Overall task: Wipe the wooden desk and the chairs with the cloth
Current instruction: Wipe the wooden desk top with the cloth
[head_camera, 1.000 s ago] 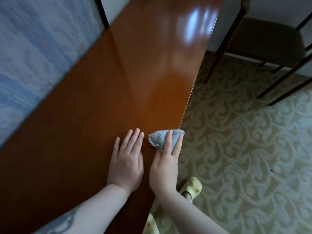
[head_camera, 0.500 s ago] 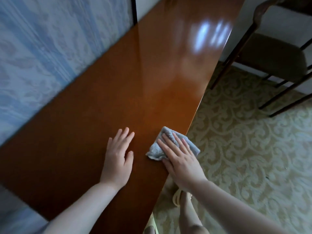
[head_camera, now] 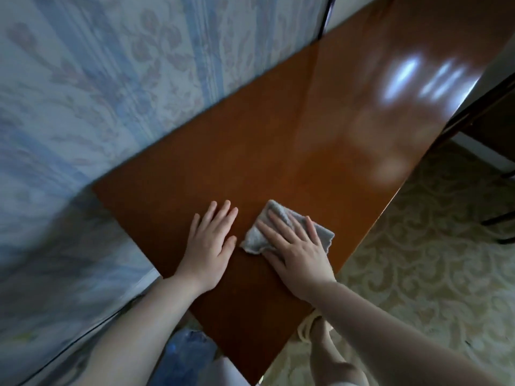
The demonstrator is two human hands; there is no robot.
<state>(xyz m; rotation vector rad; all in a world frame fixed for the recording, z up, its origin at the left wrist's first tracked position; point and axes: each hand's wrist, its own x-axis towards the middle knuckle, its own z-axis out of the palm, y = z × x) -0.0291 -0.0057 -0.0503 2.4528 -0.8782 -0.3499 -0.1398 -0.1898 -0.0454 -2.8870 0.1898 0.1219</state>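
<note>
My right hand lies flat on the grey cloth, fingers straight and spread, pressing it down onto the wooden bench. The grip there is open: nothing is curled round the cloth, the palm and fingers only bear on it. The cloth is crumpled, with one corner sticking out at the far side past my fingertips and a ragged edge showing to the left of my hand. It sits in the near part of the bench top, closer to the right edge than to the left.

My left hand rests palm down on the bare wood just to the left of the cloth, fingers straight and close together. Its thumb comes near the cloth's left edge, and I cannot tell whether the two touch. That grip is open too and holds nothing.

The bench top is glossy brown and runs away to the far right, where bright patches of light reflect on it. Along its left side stands a wall with pale blue floral wallpaper. To the right, on the floor, lies a beige patterned carpet. At the far right edge dark parts of a chair show, cut off by the frame. My leg and a pale shoe appear below the bench's near right edge.
</note>
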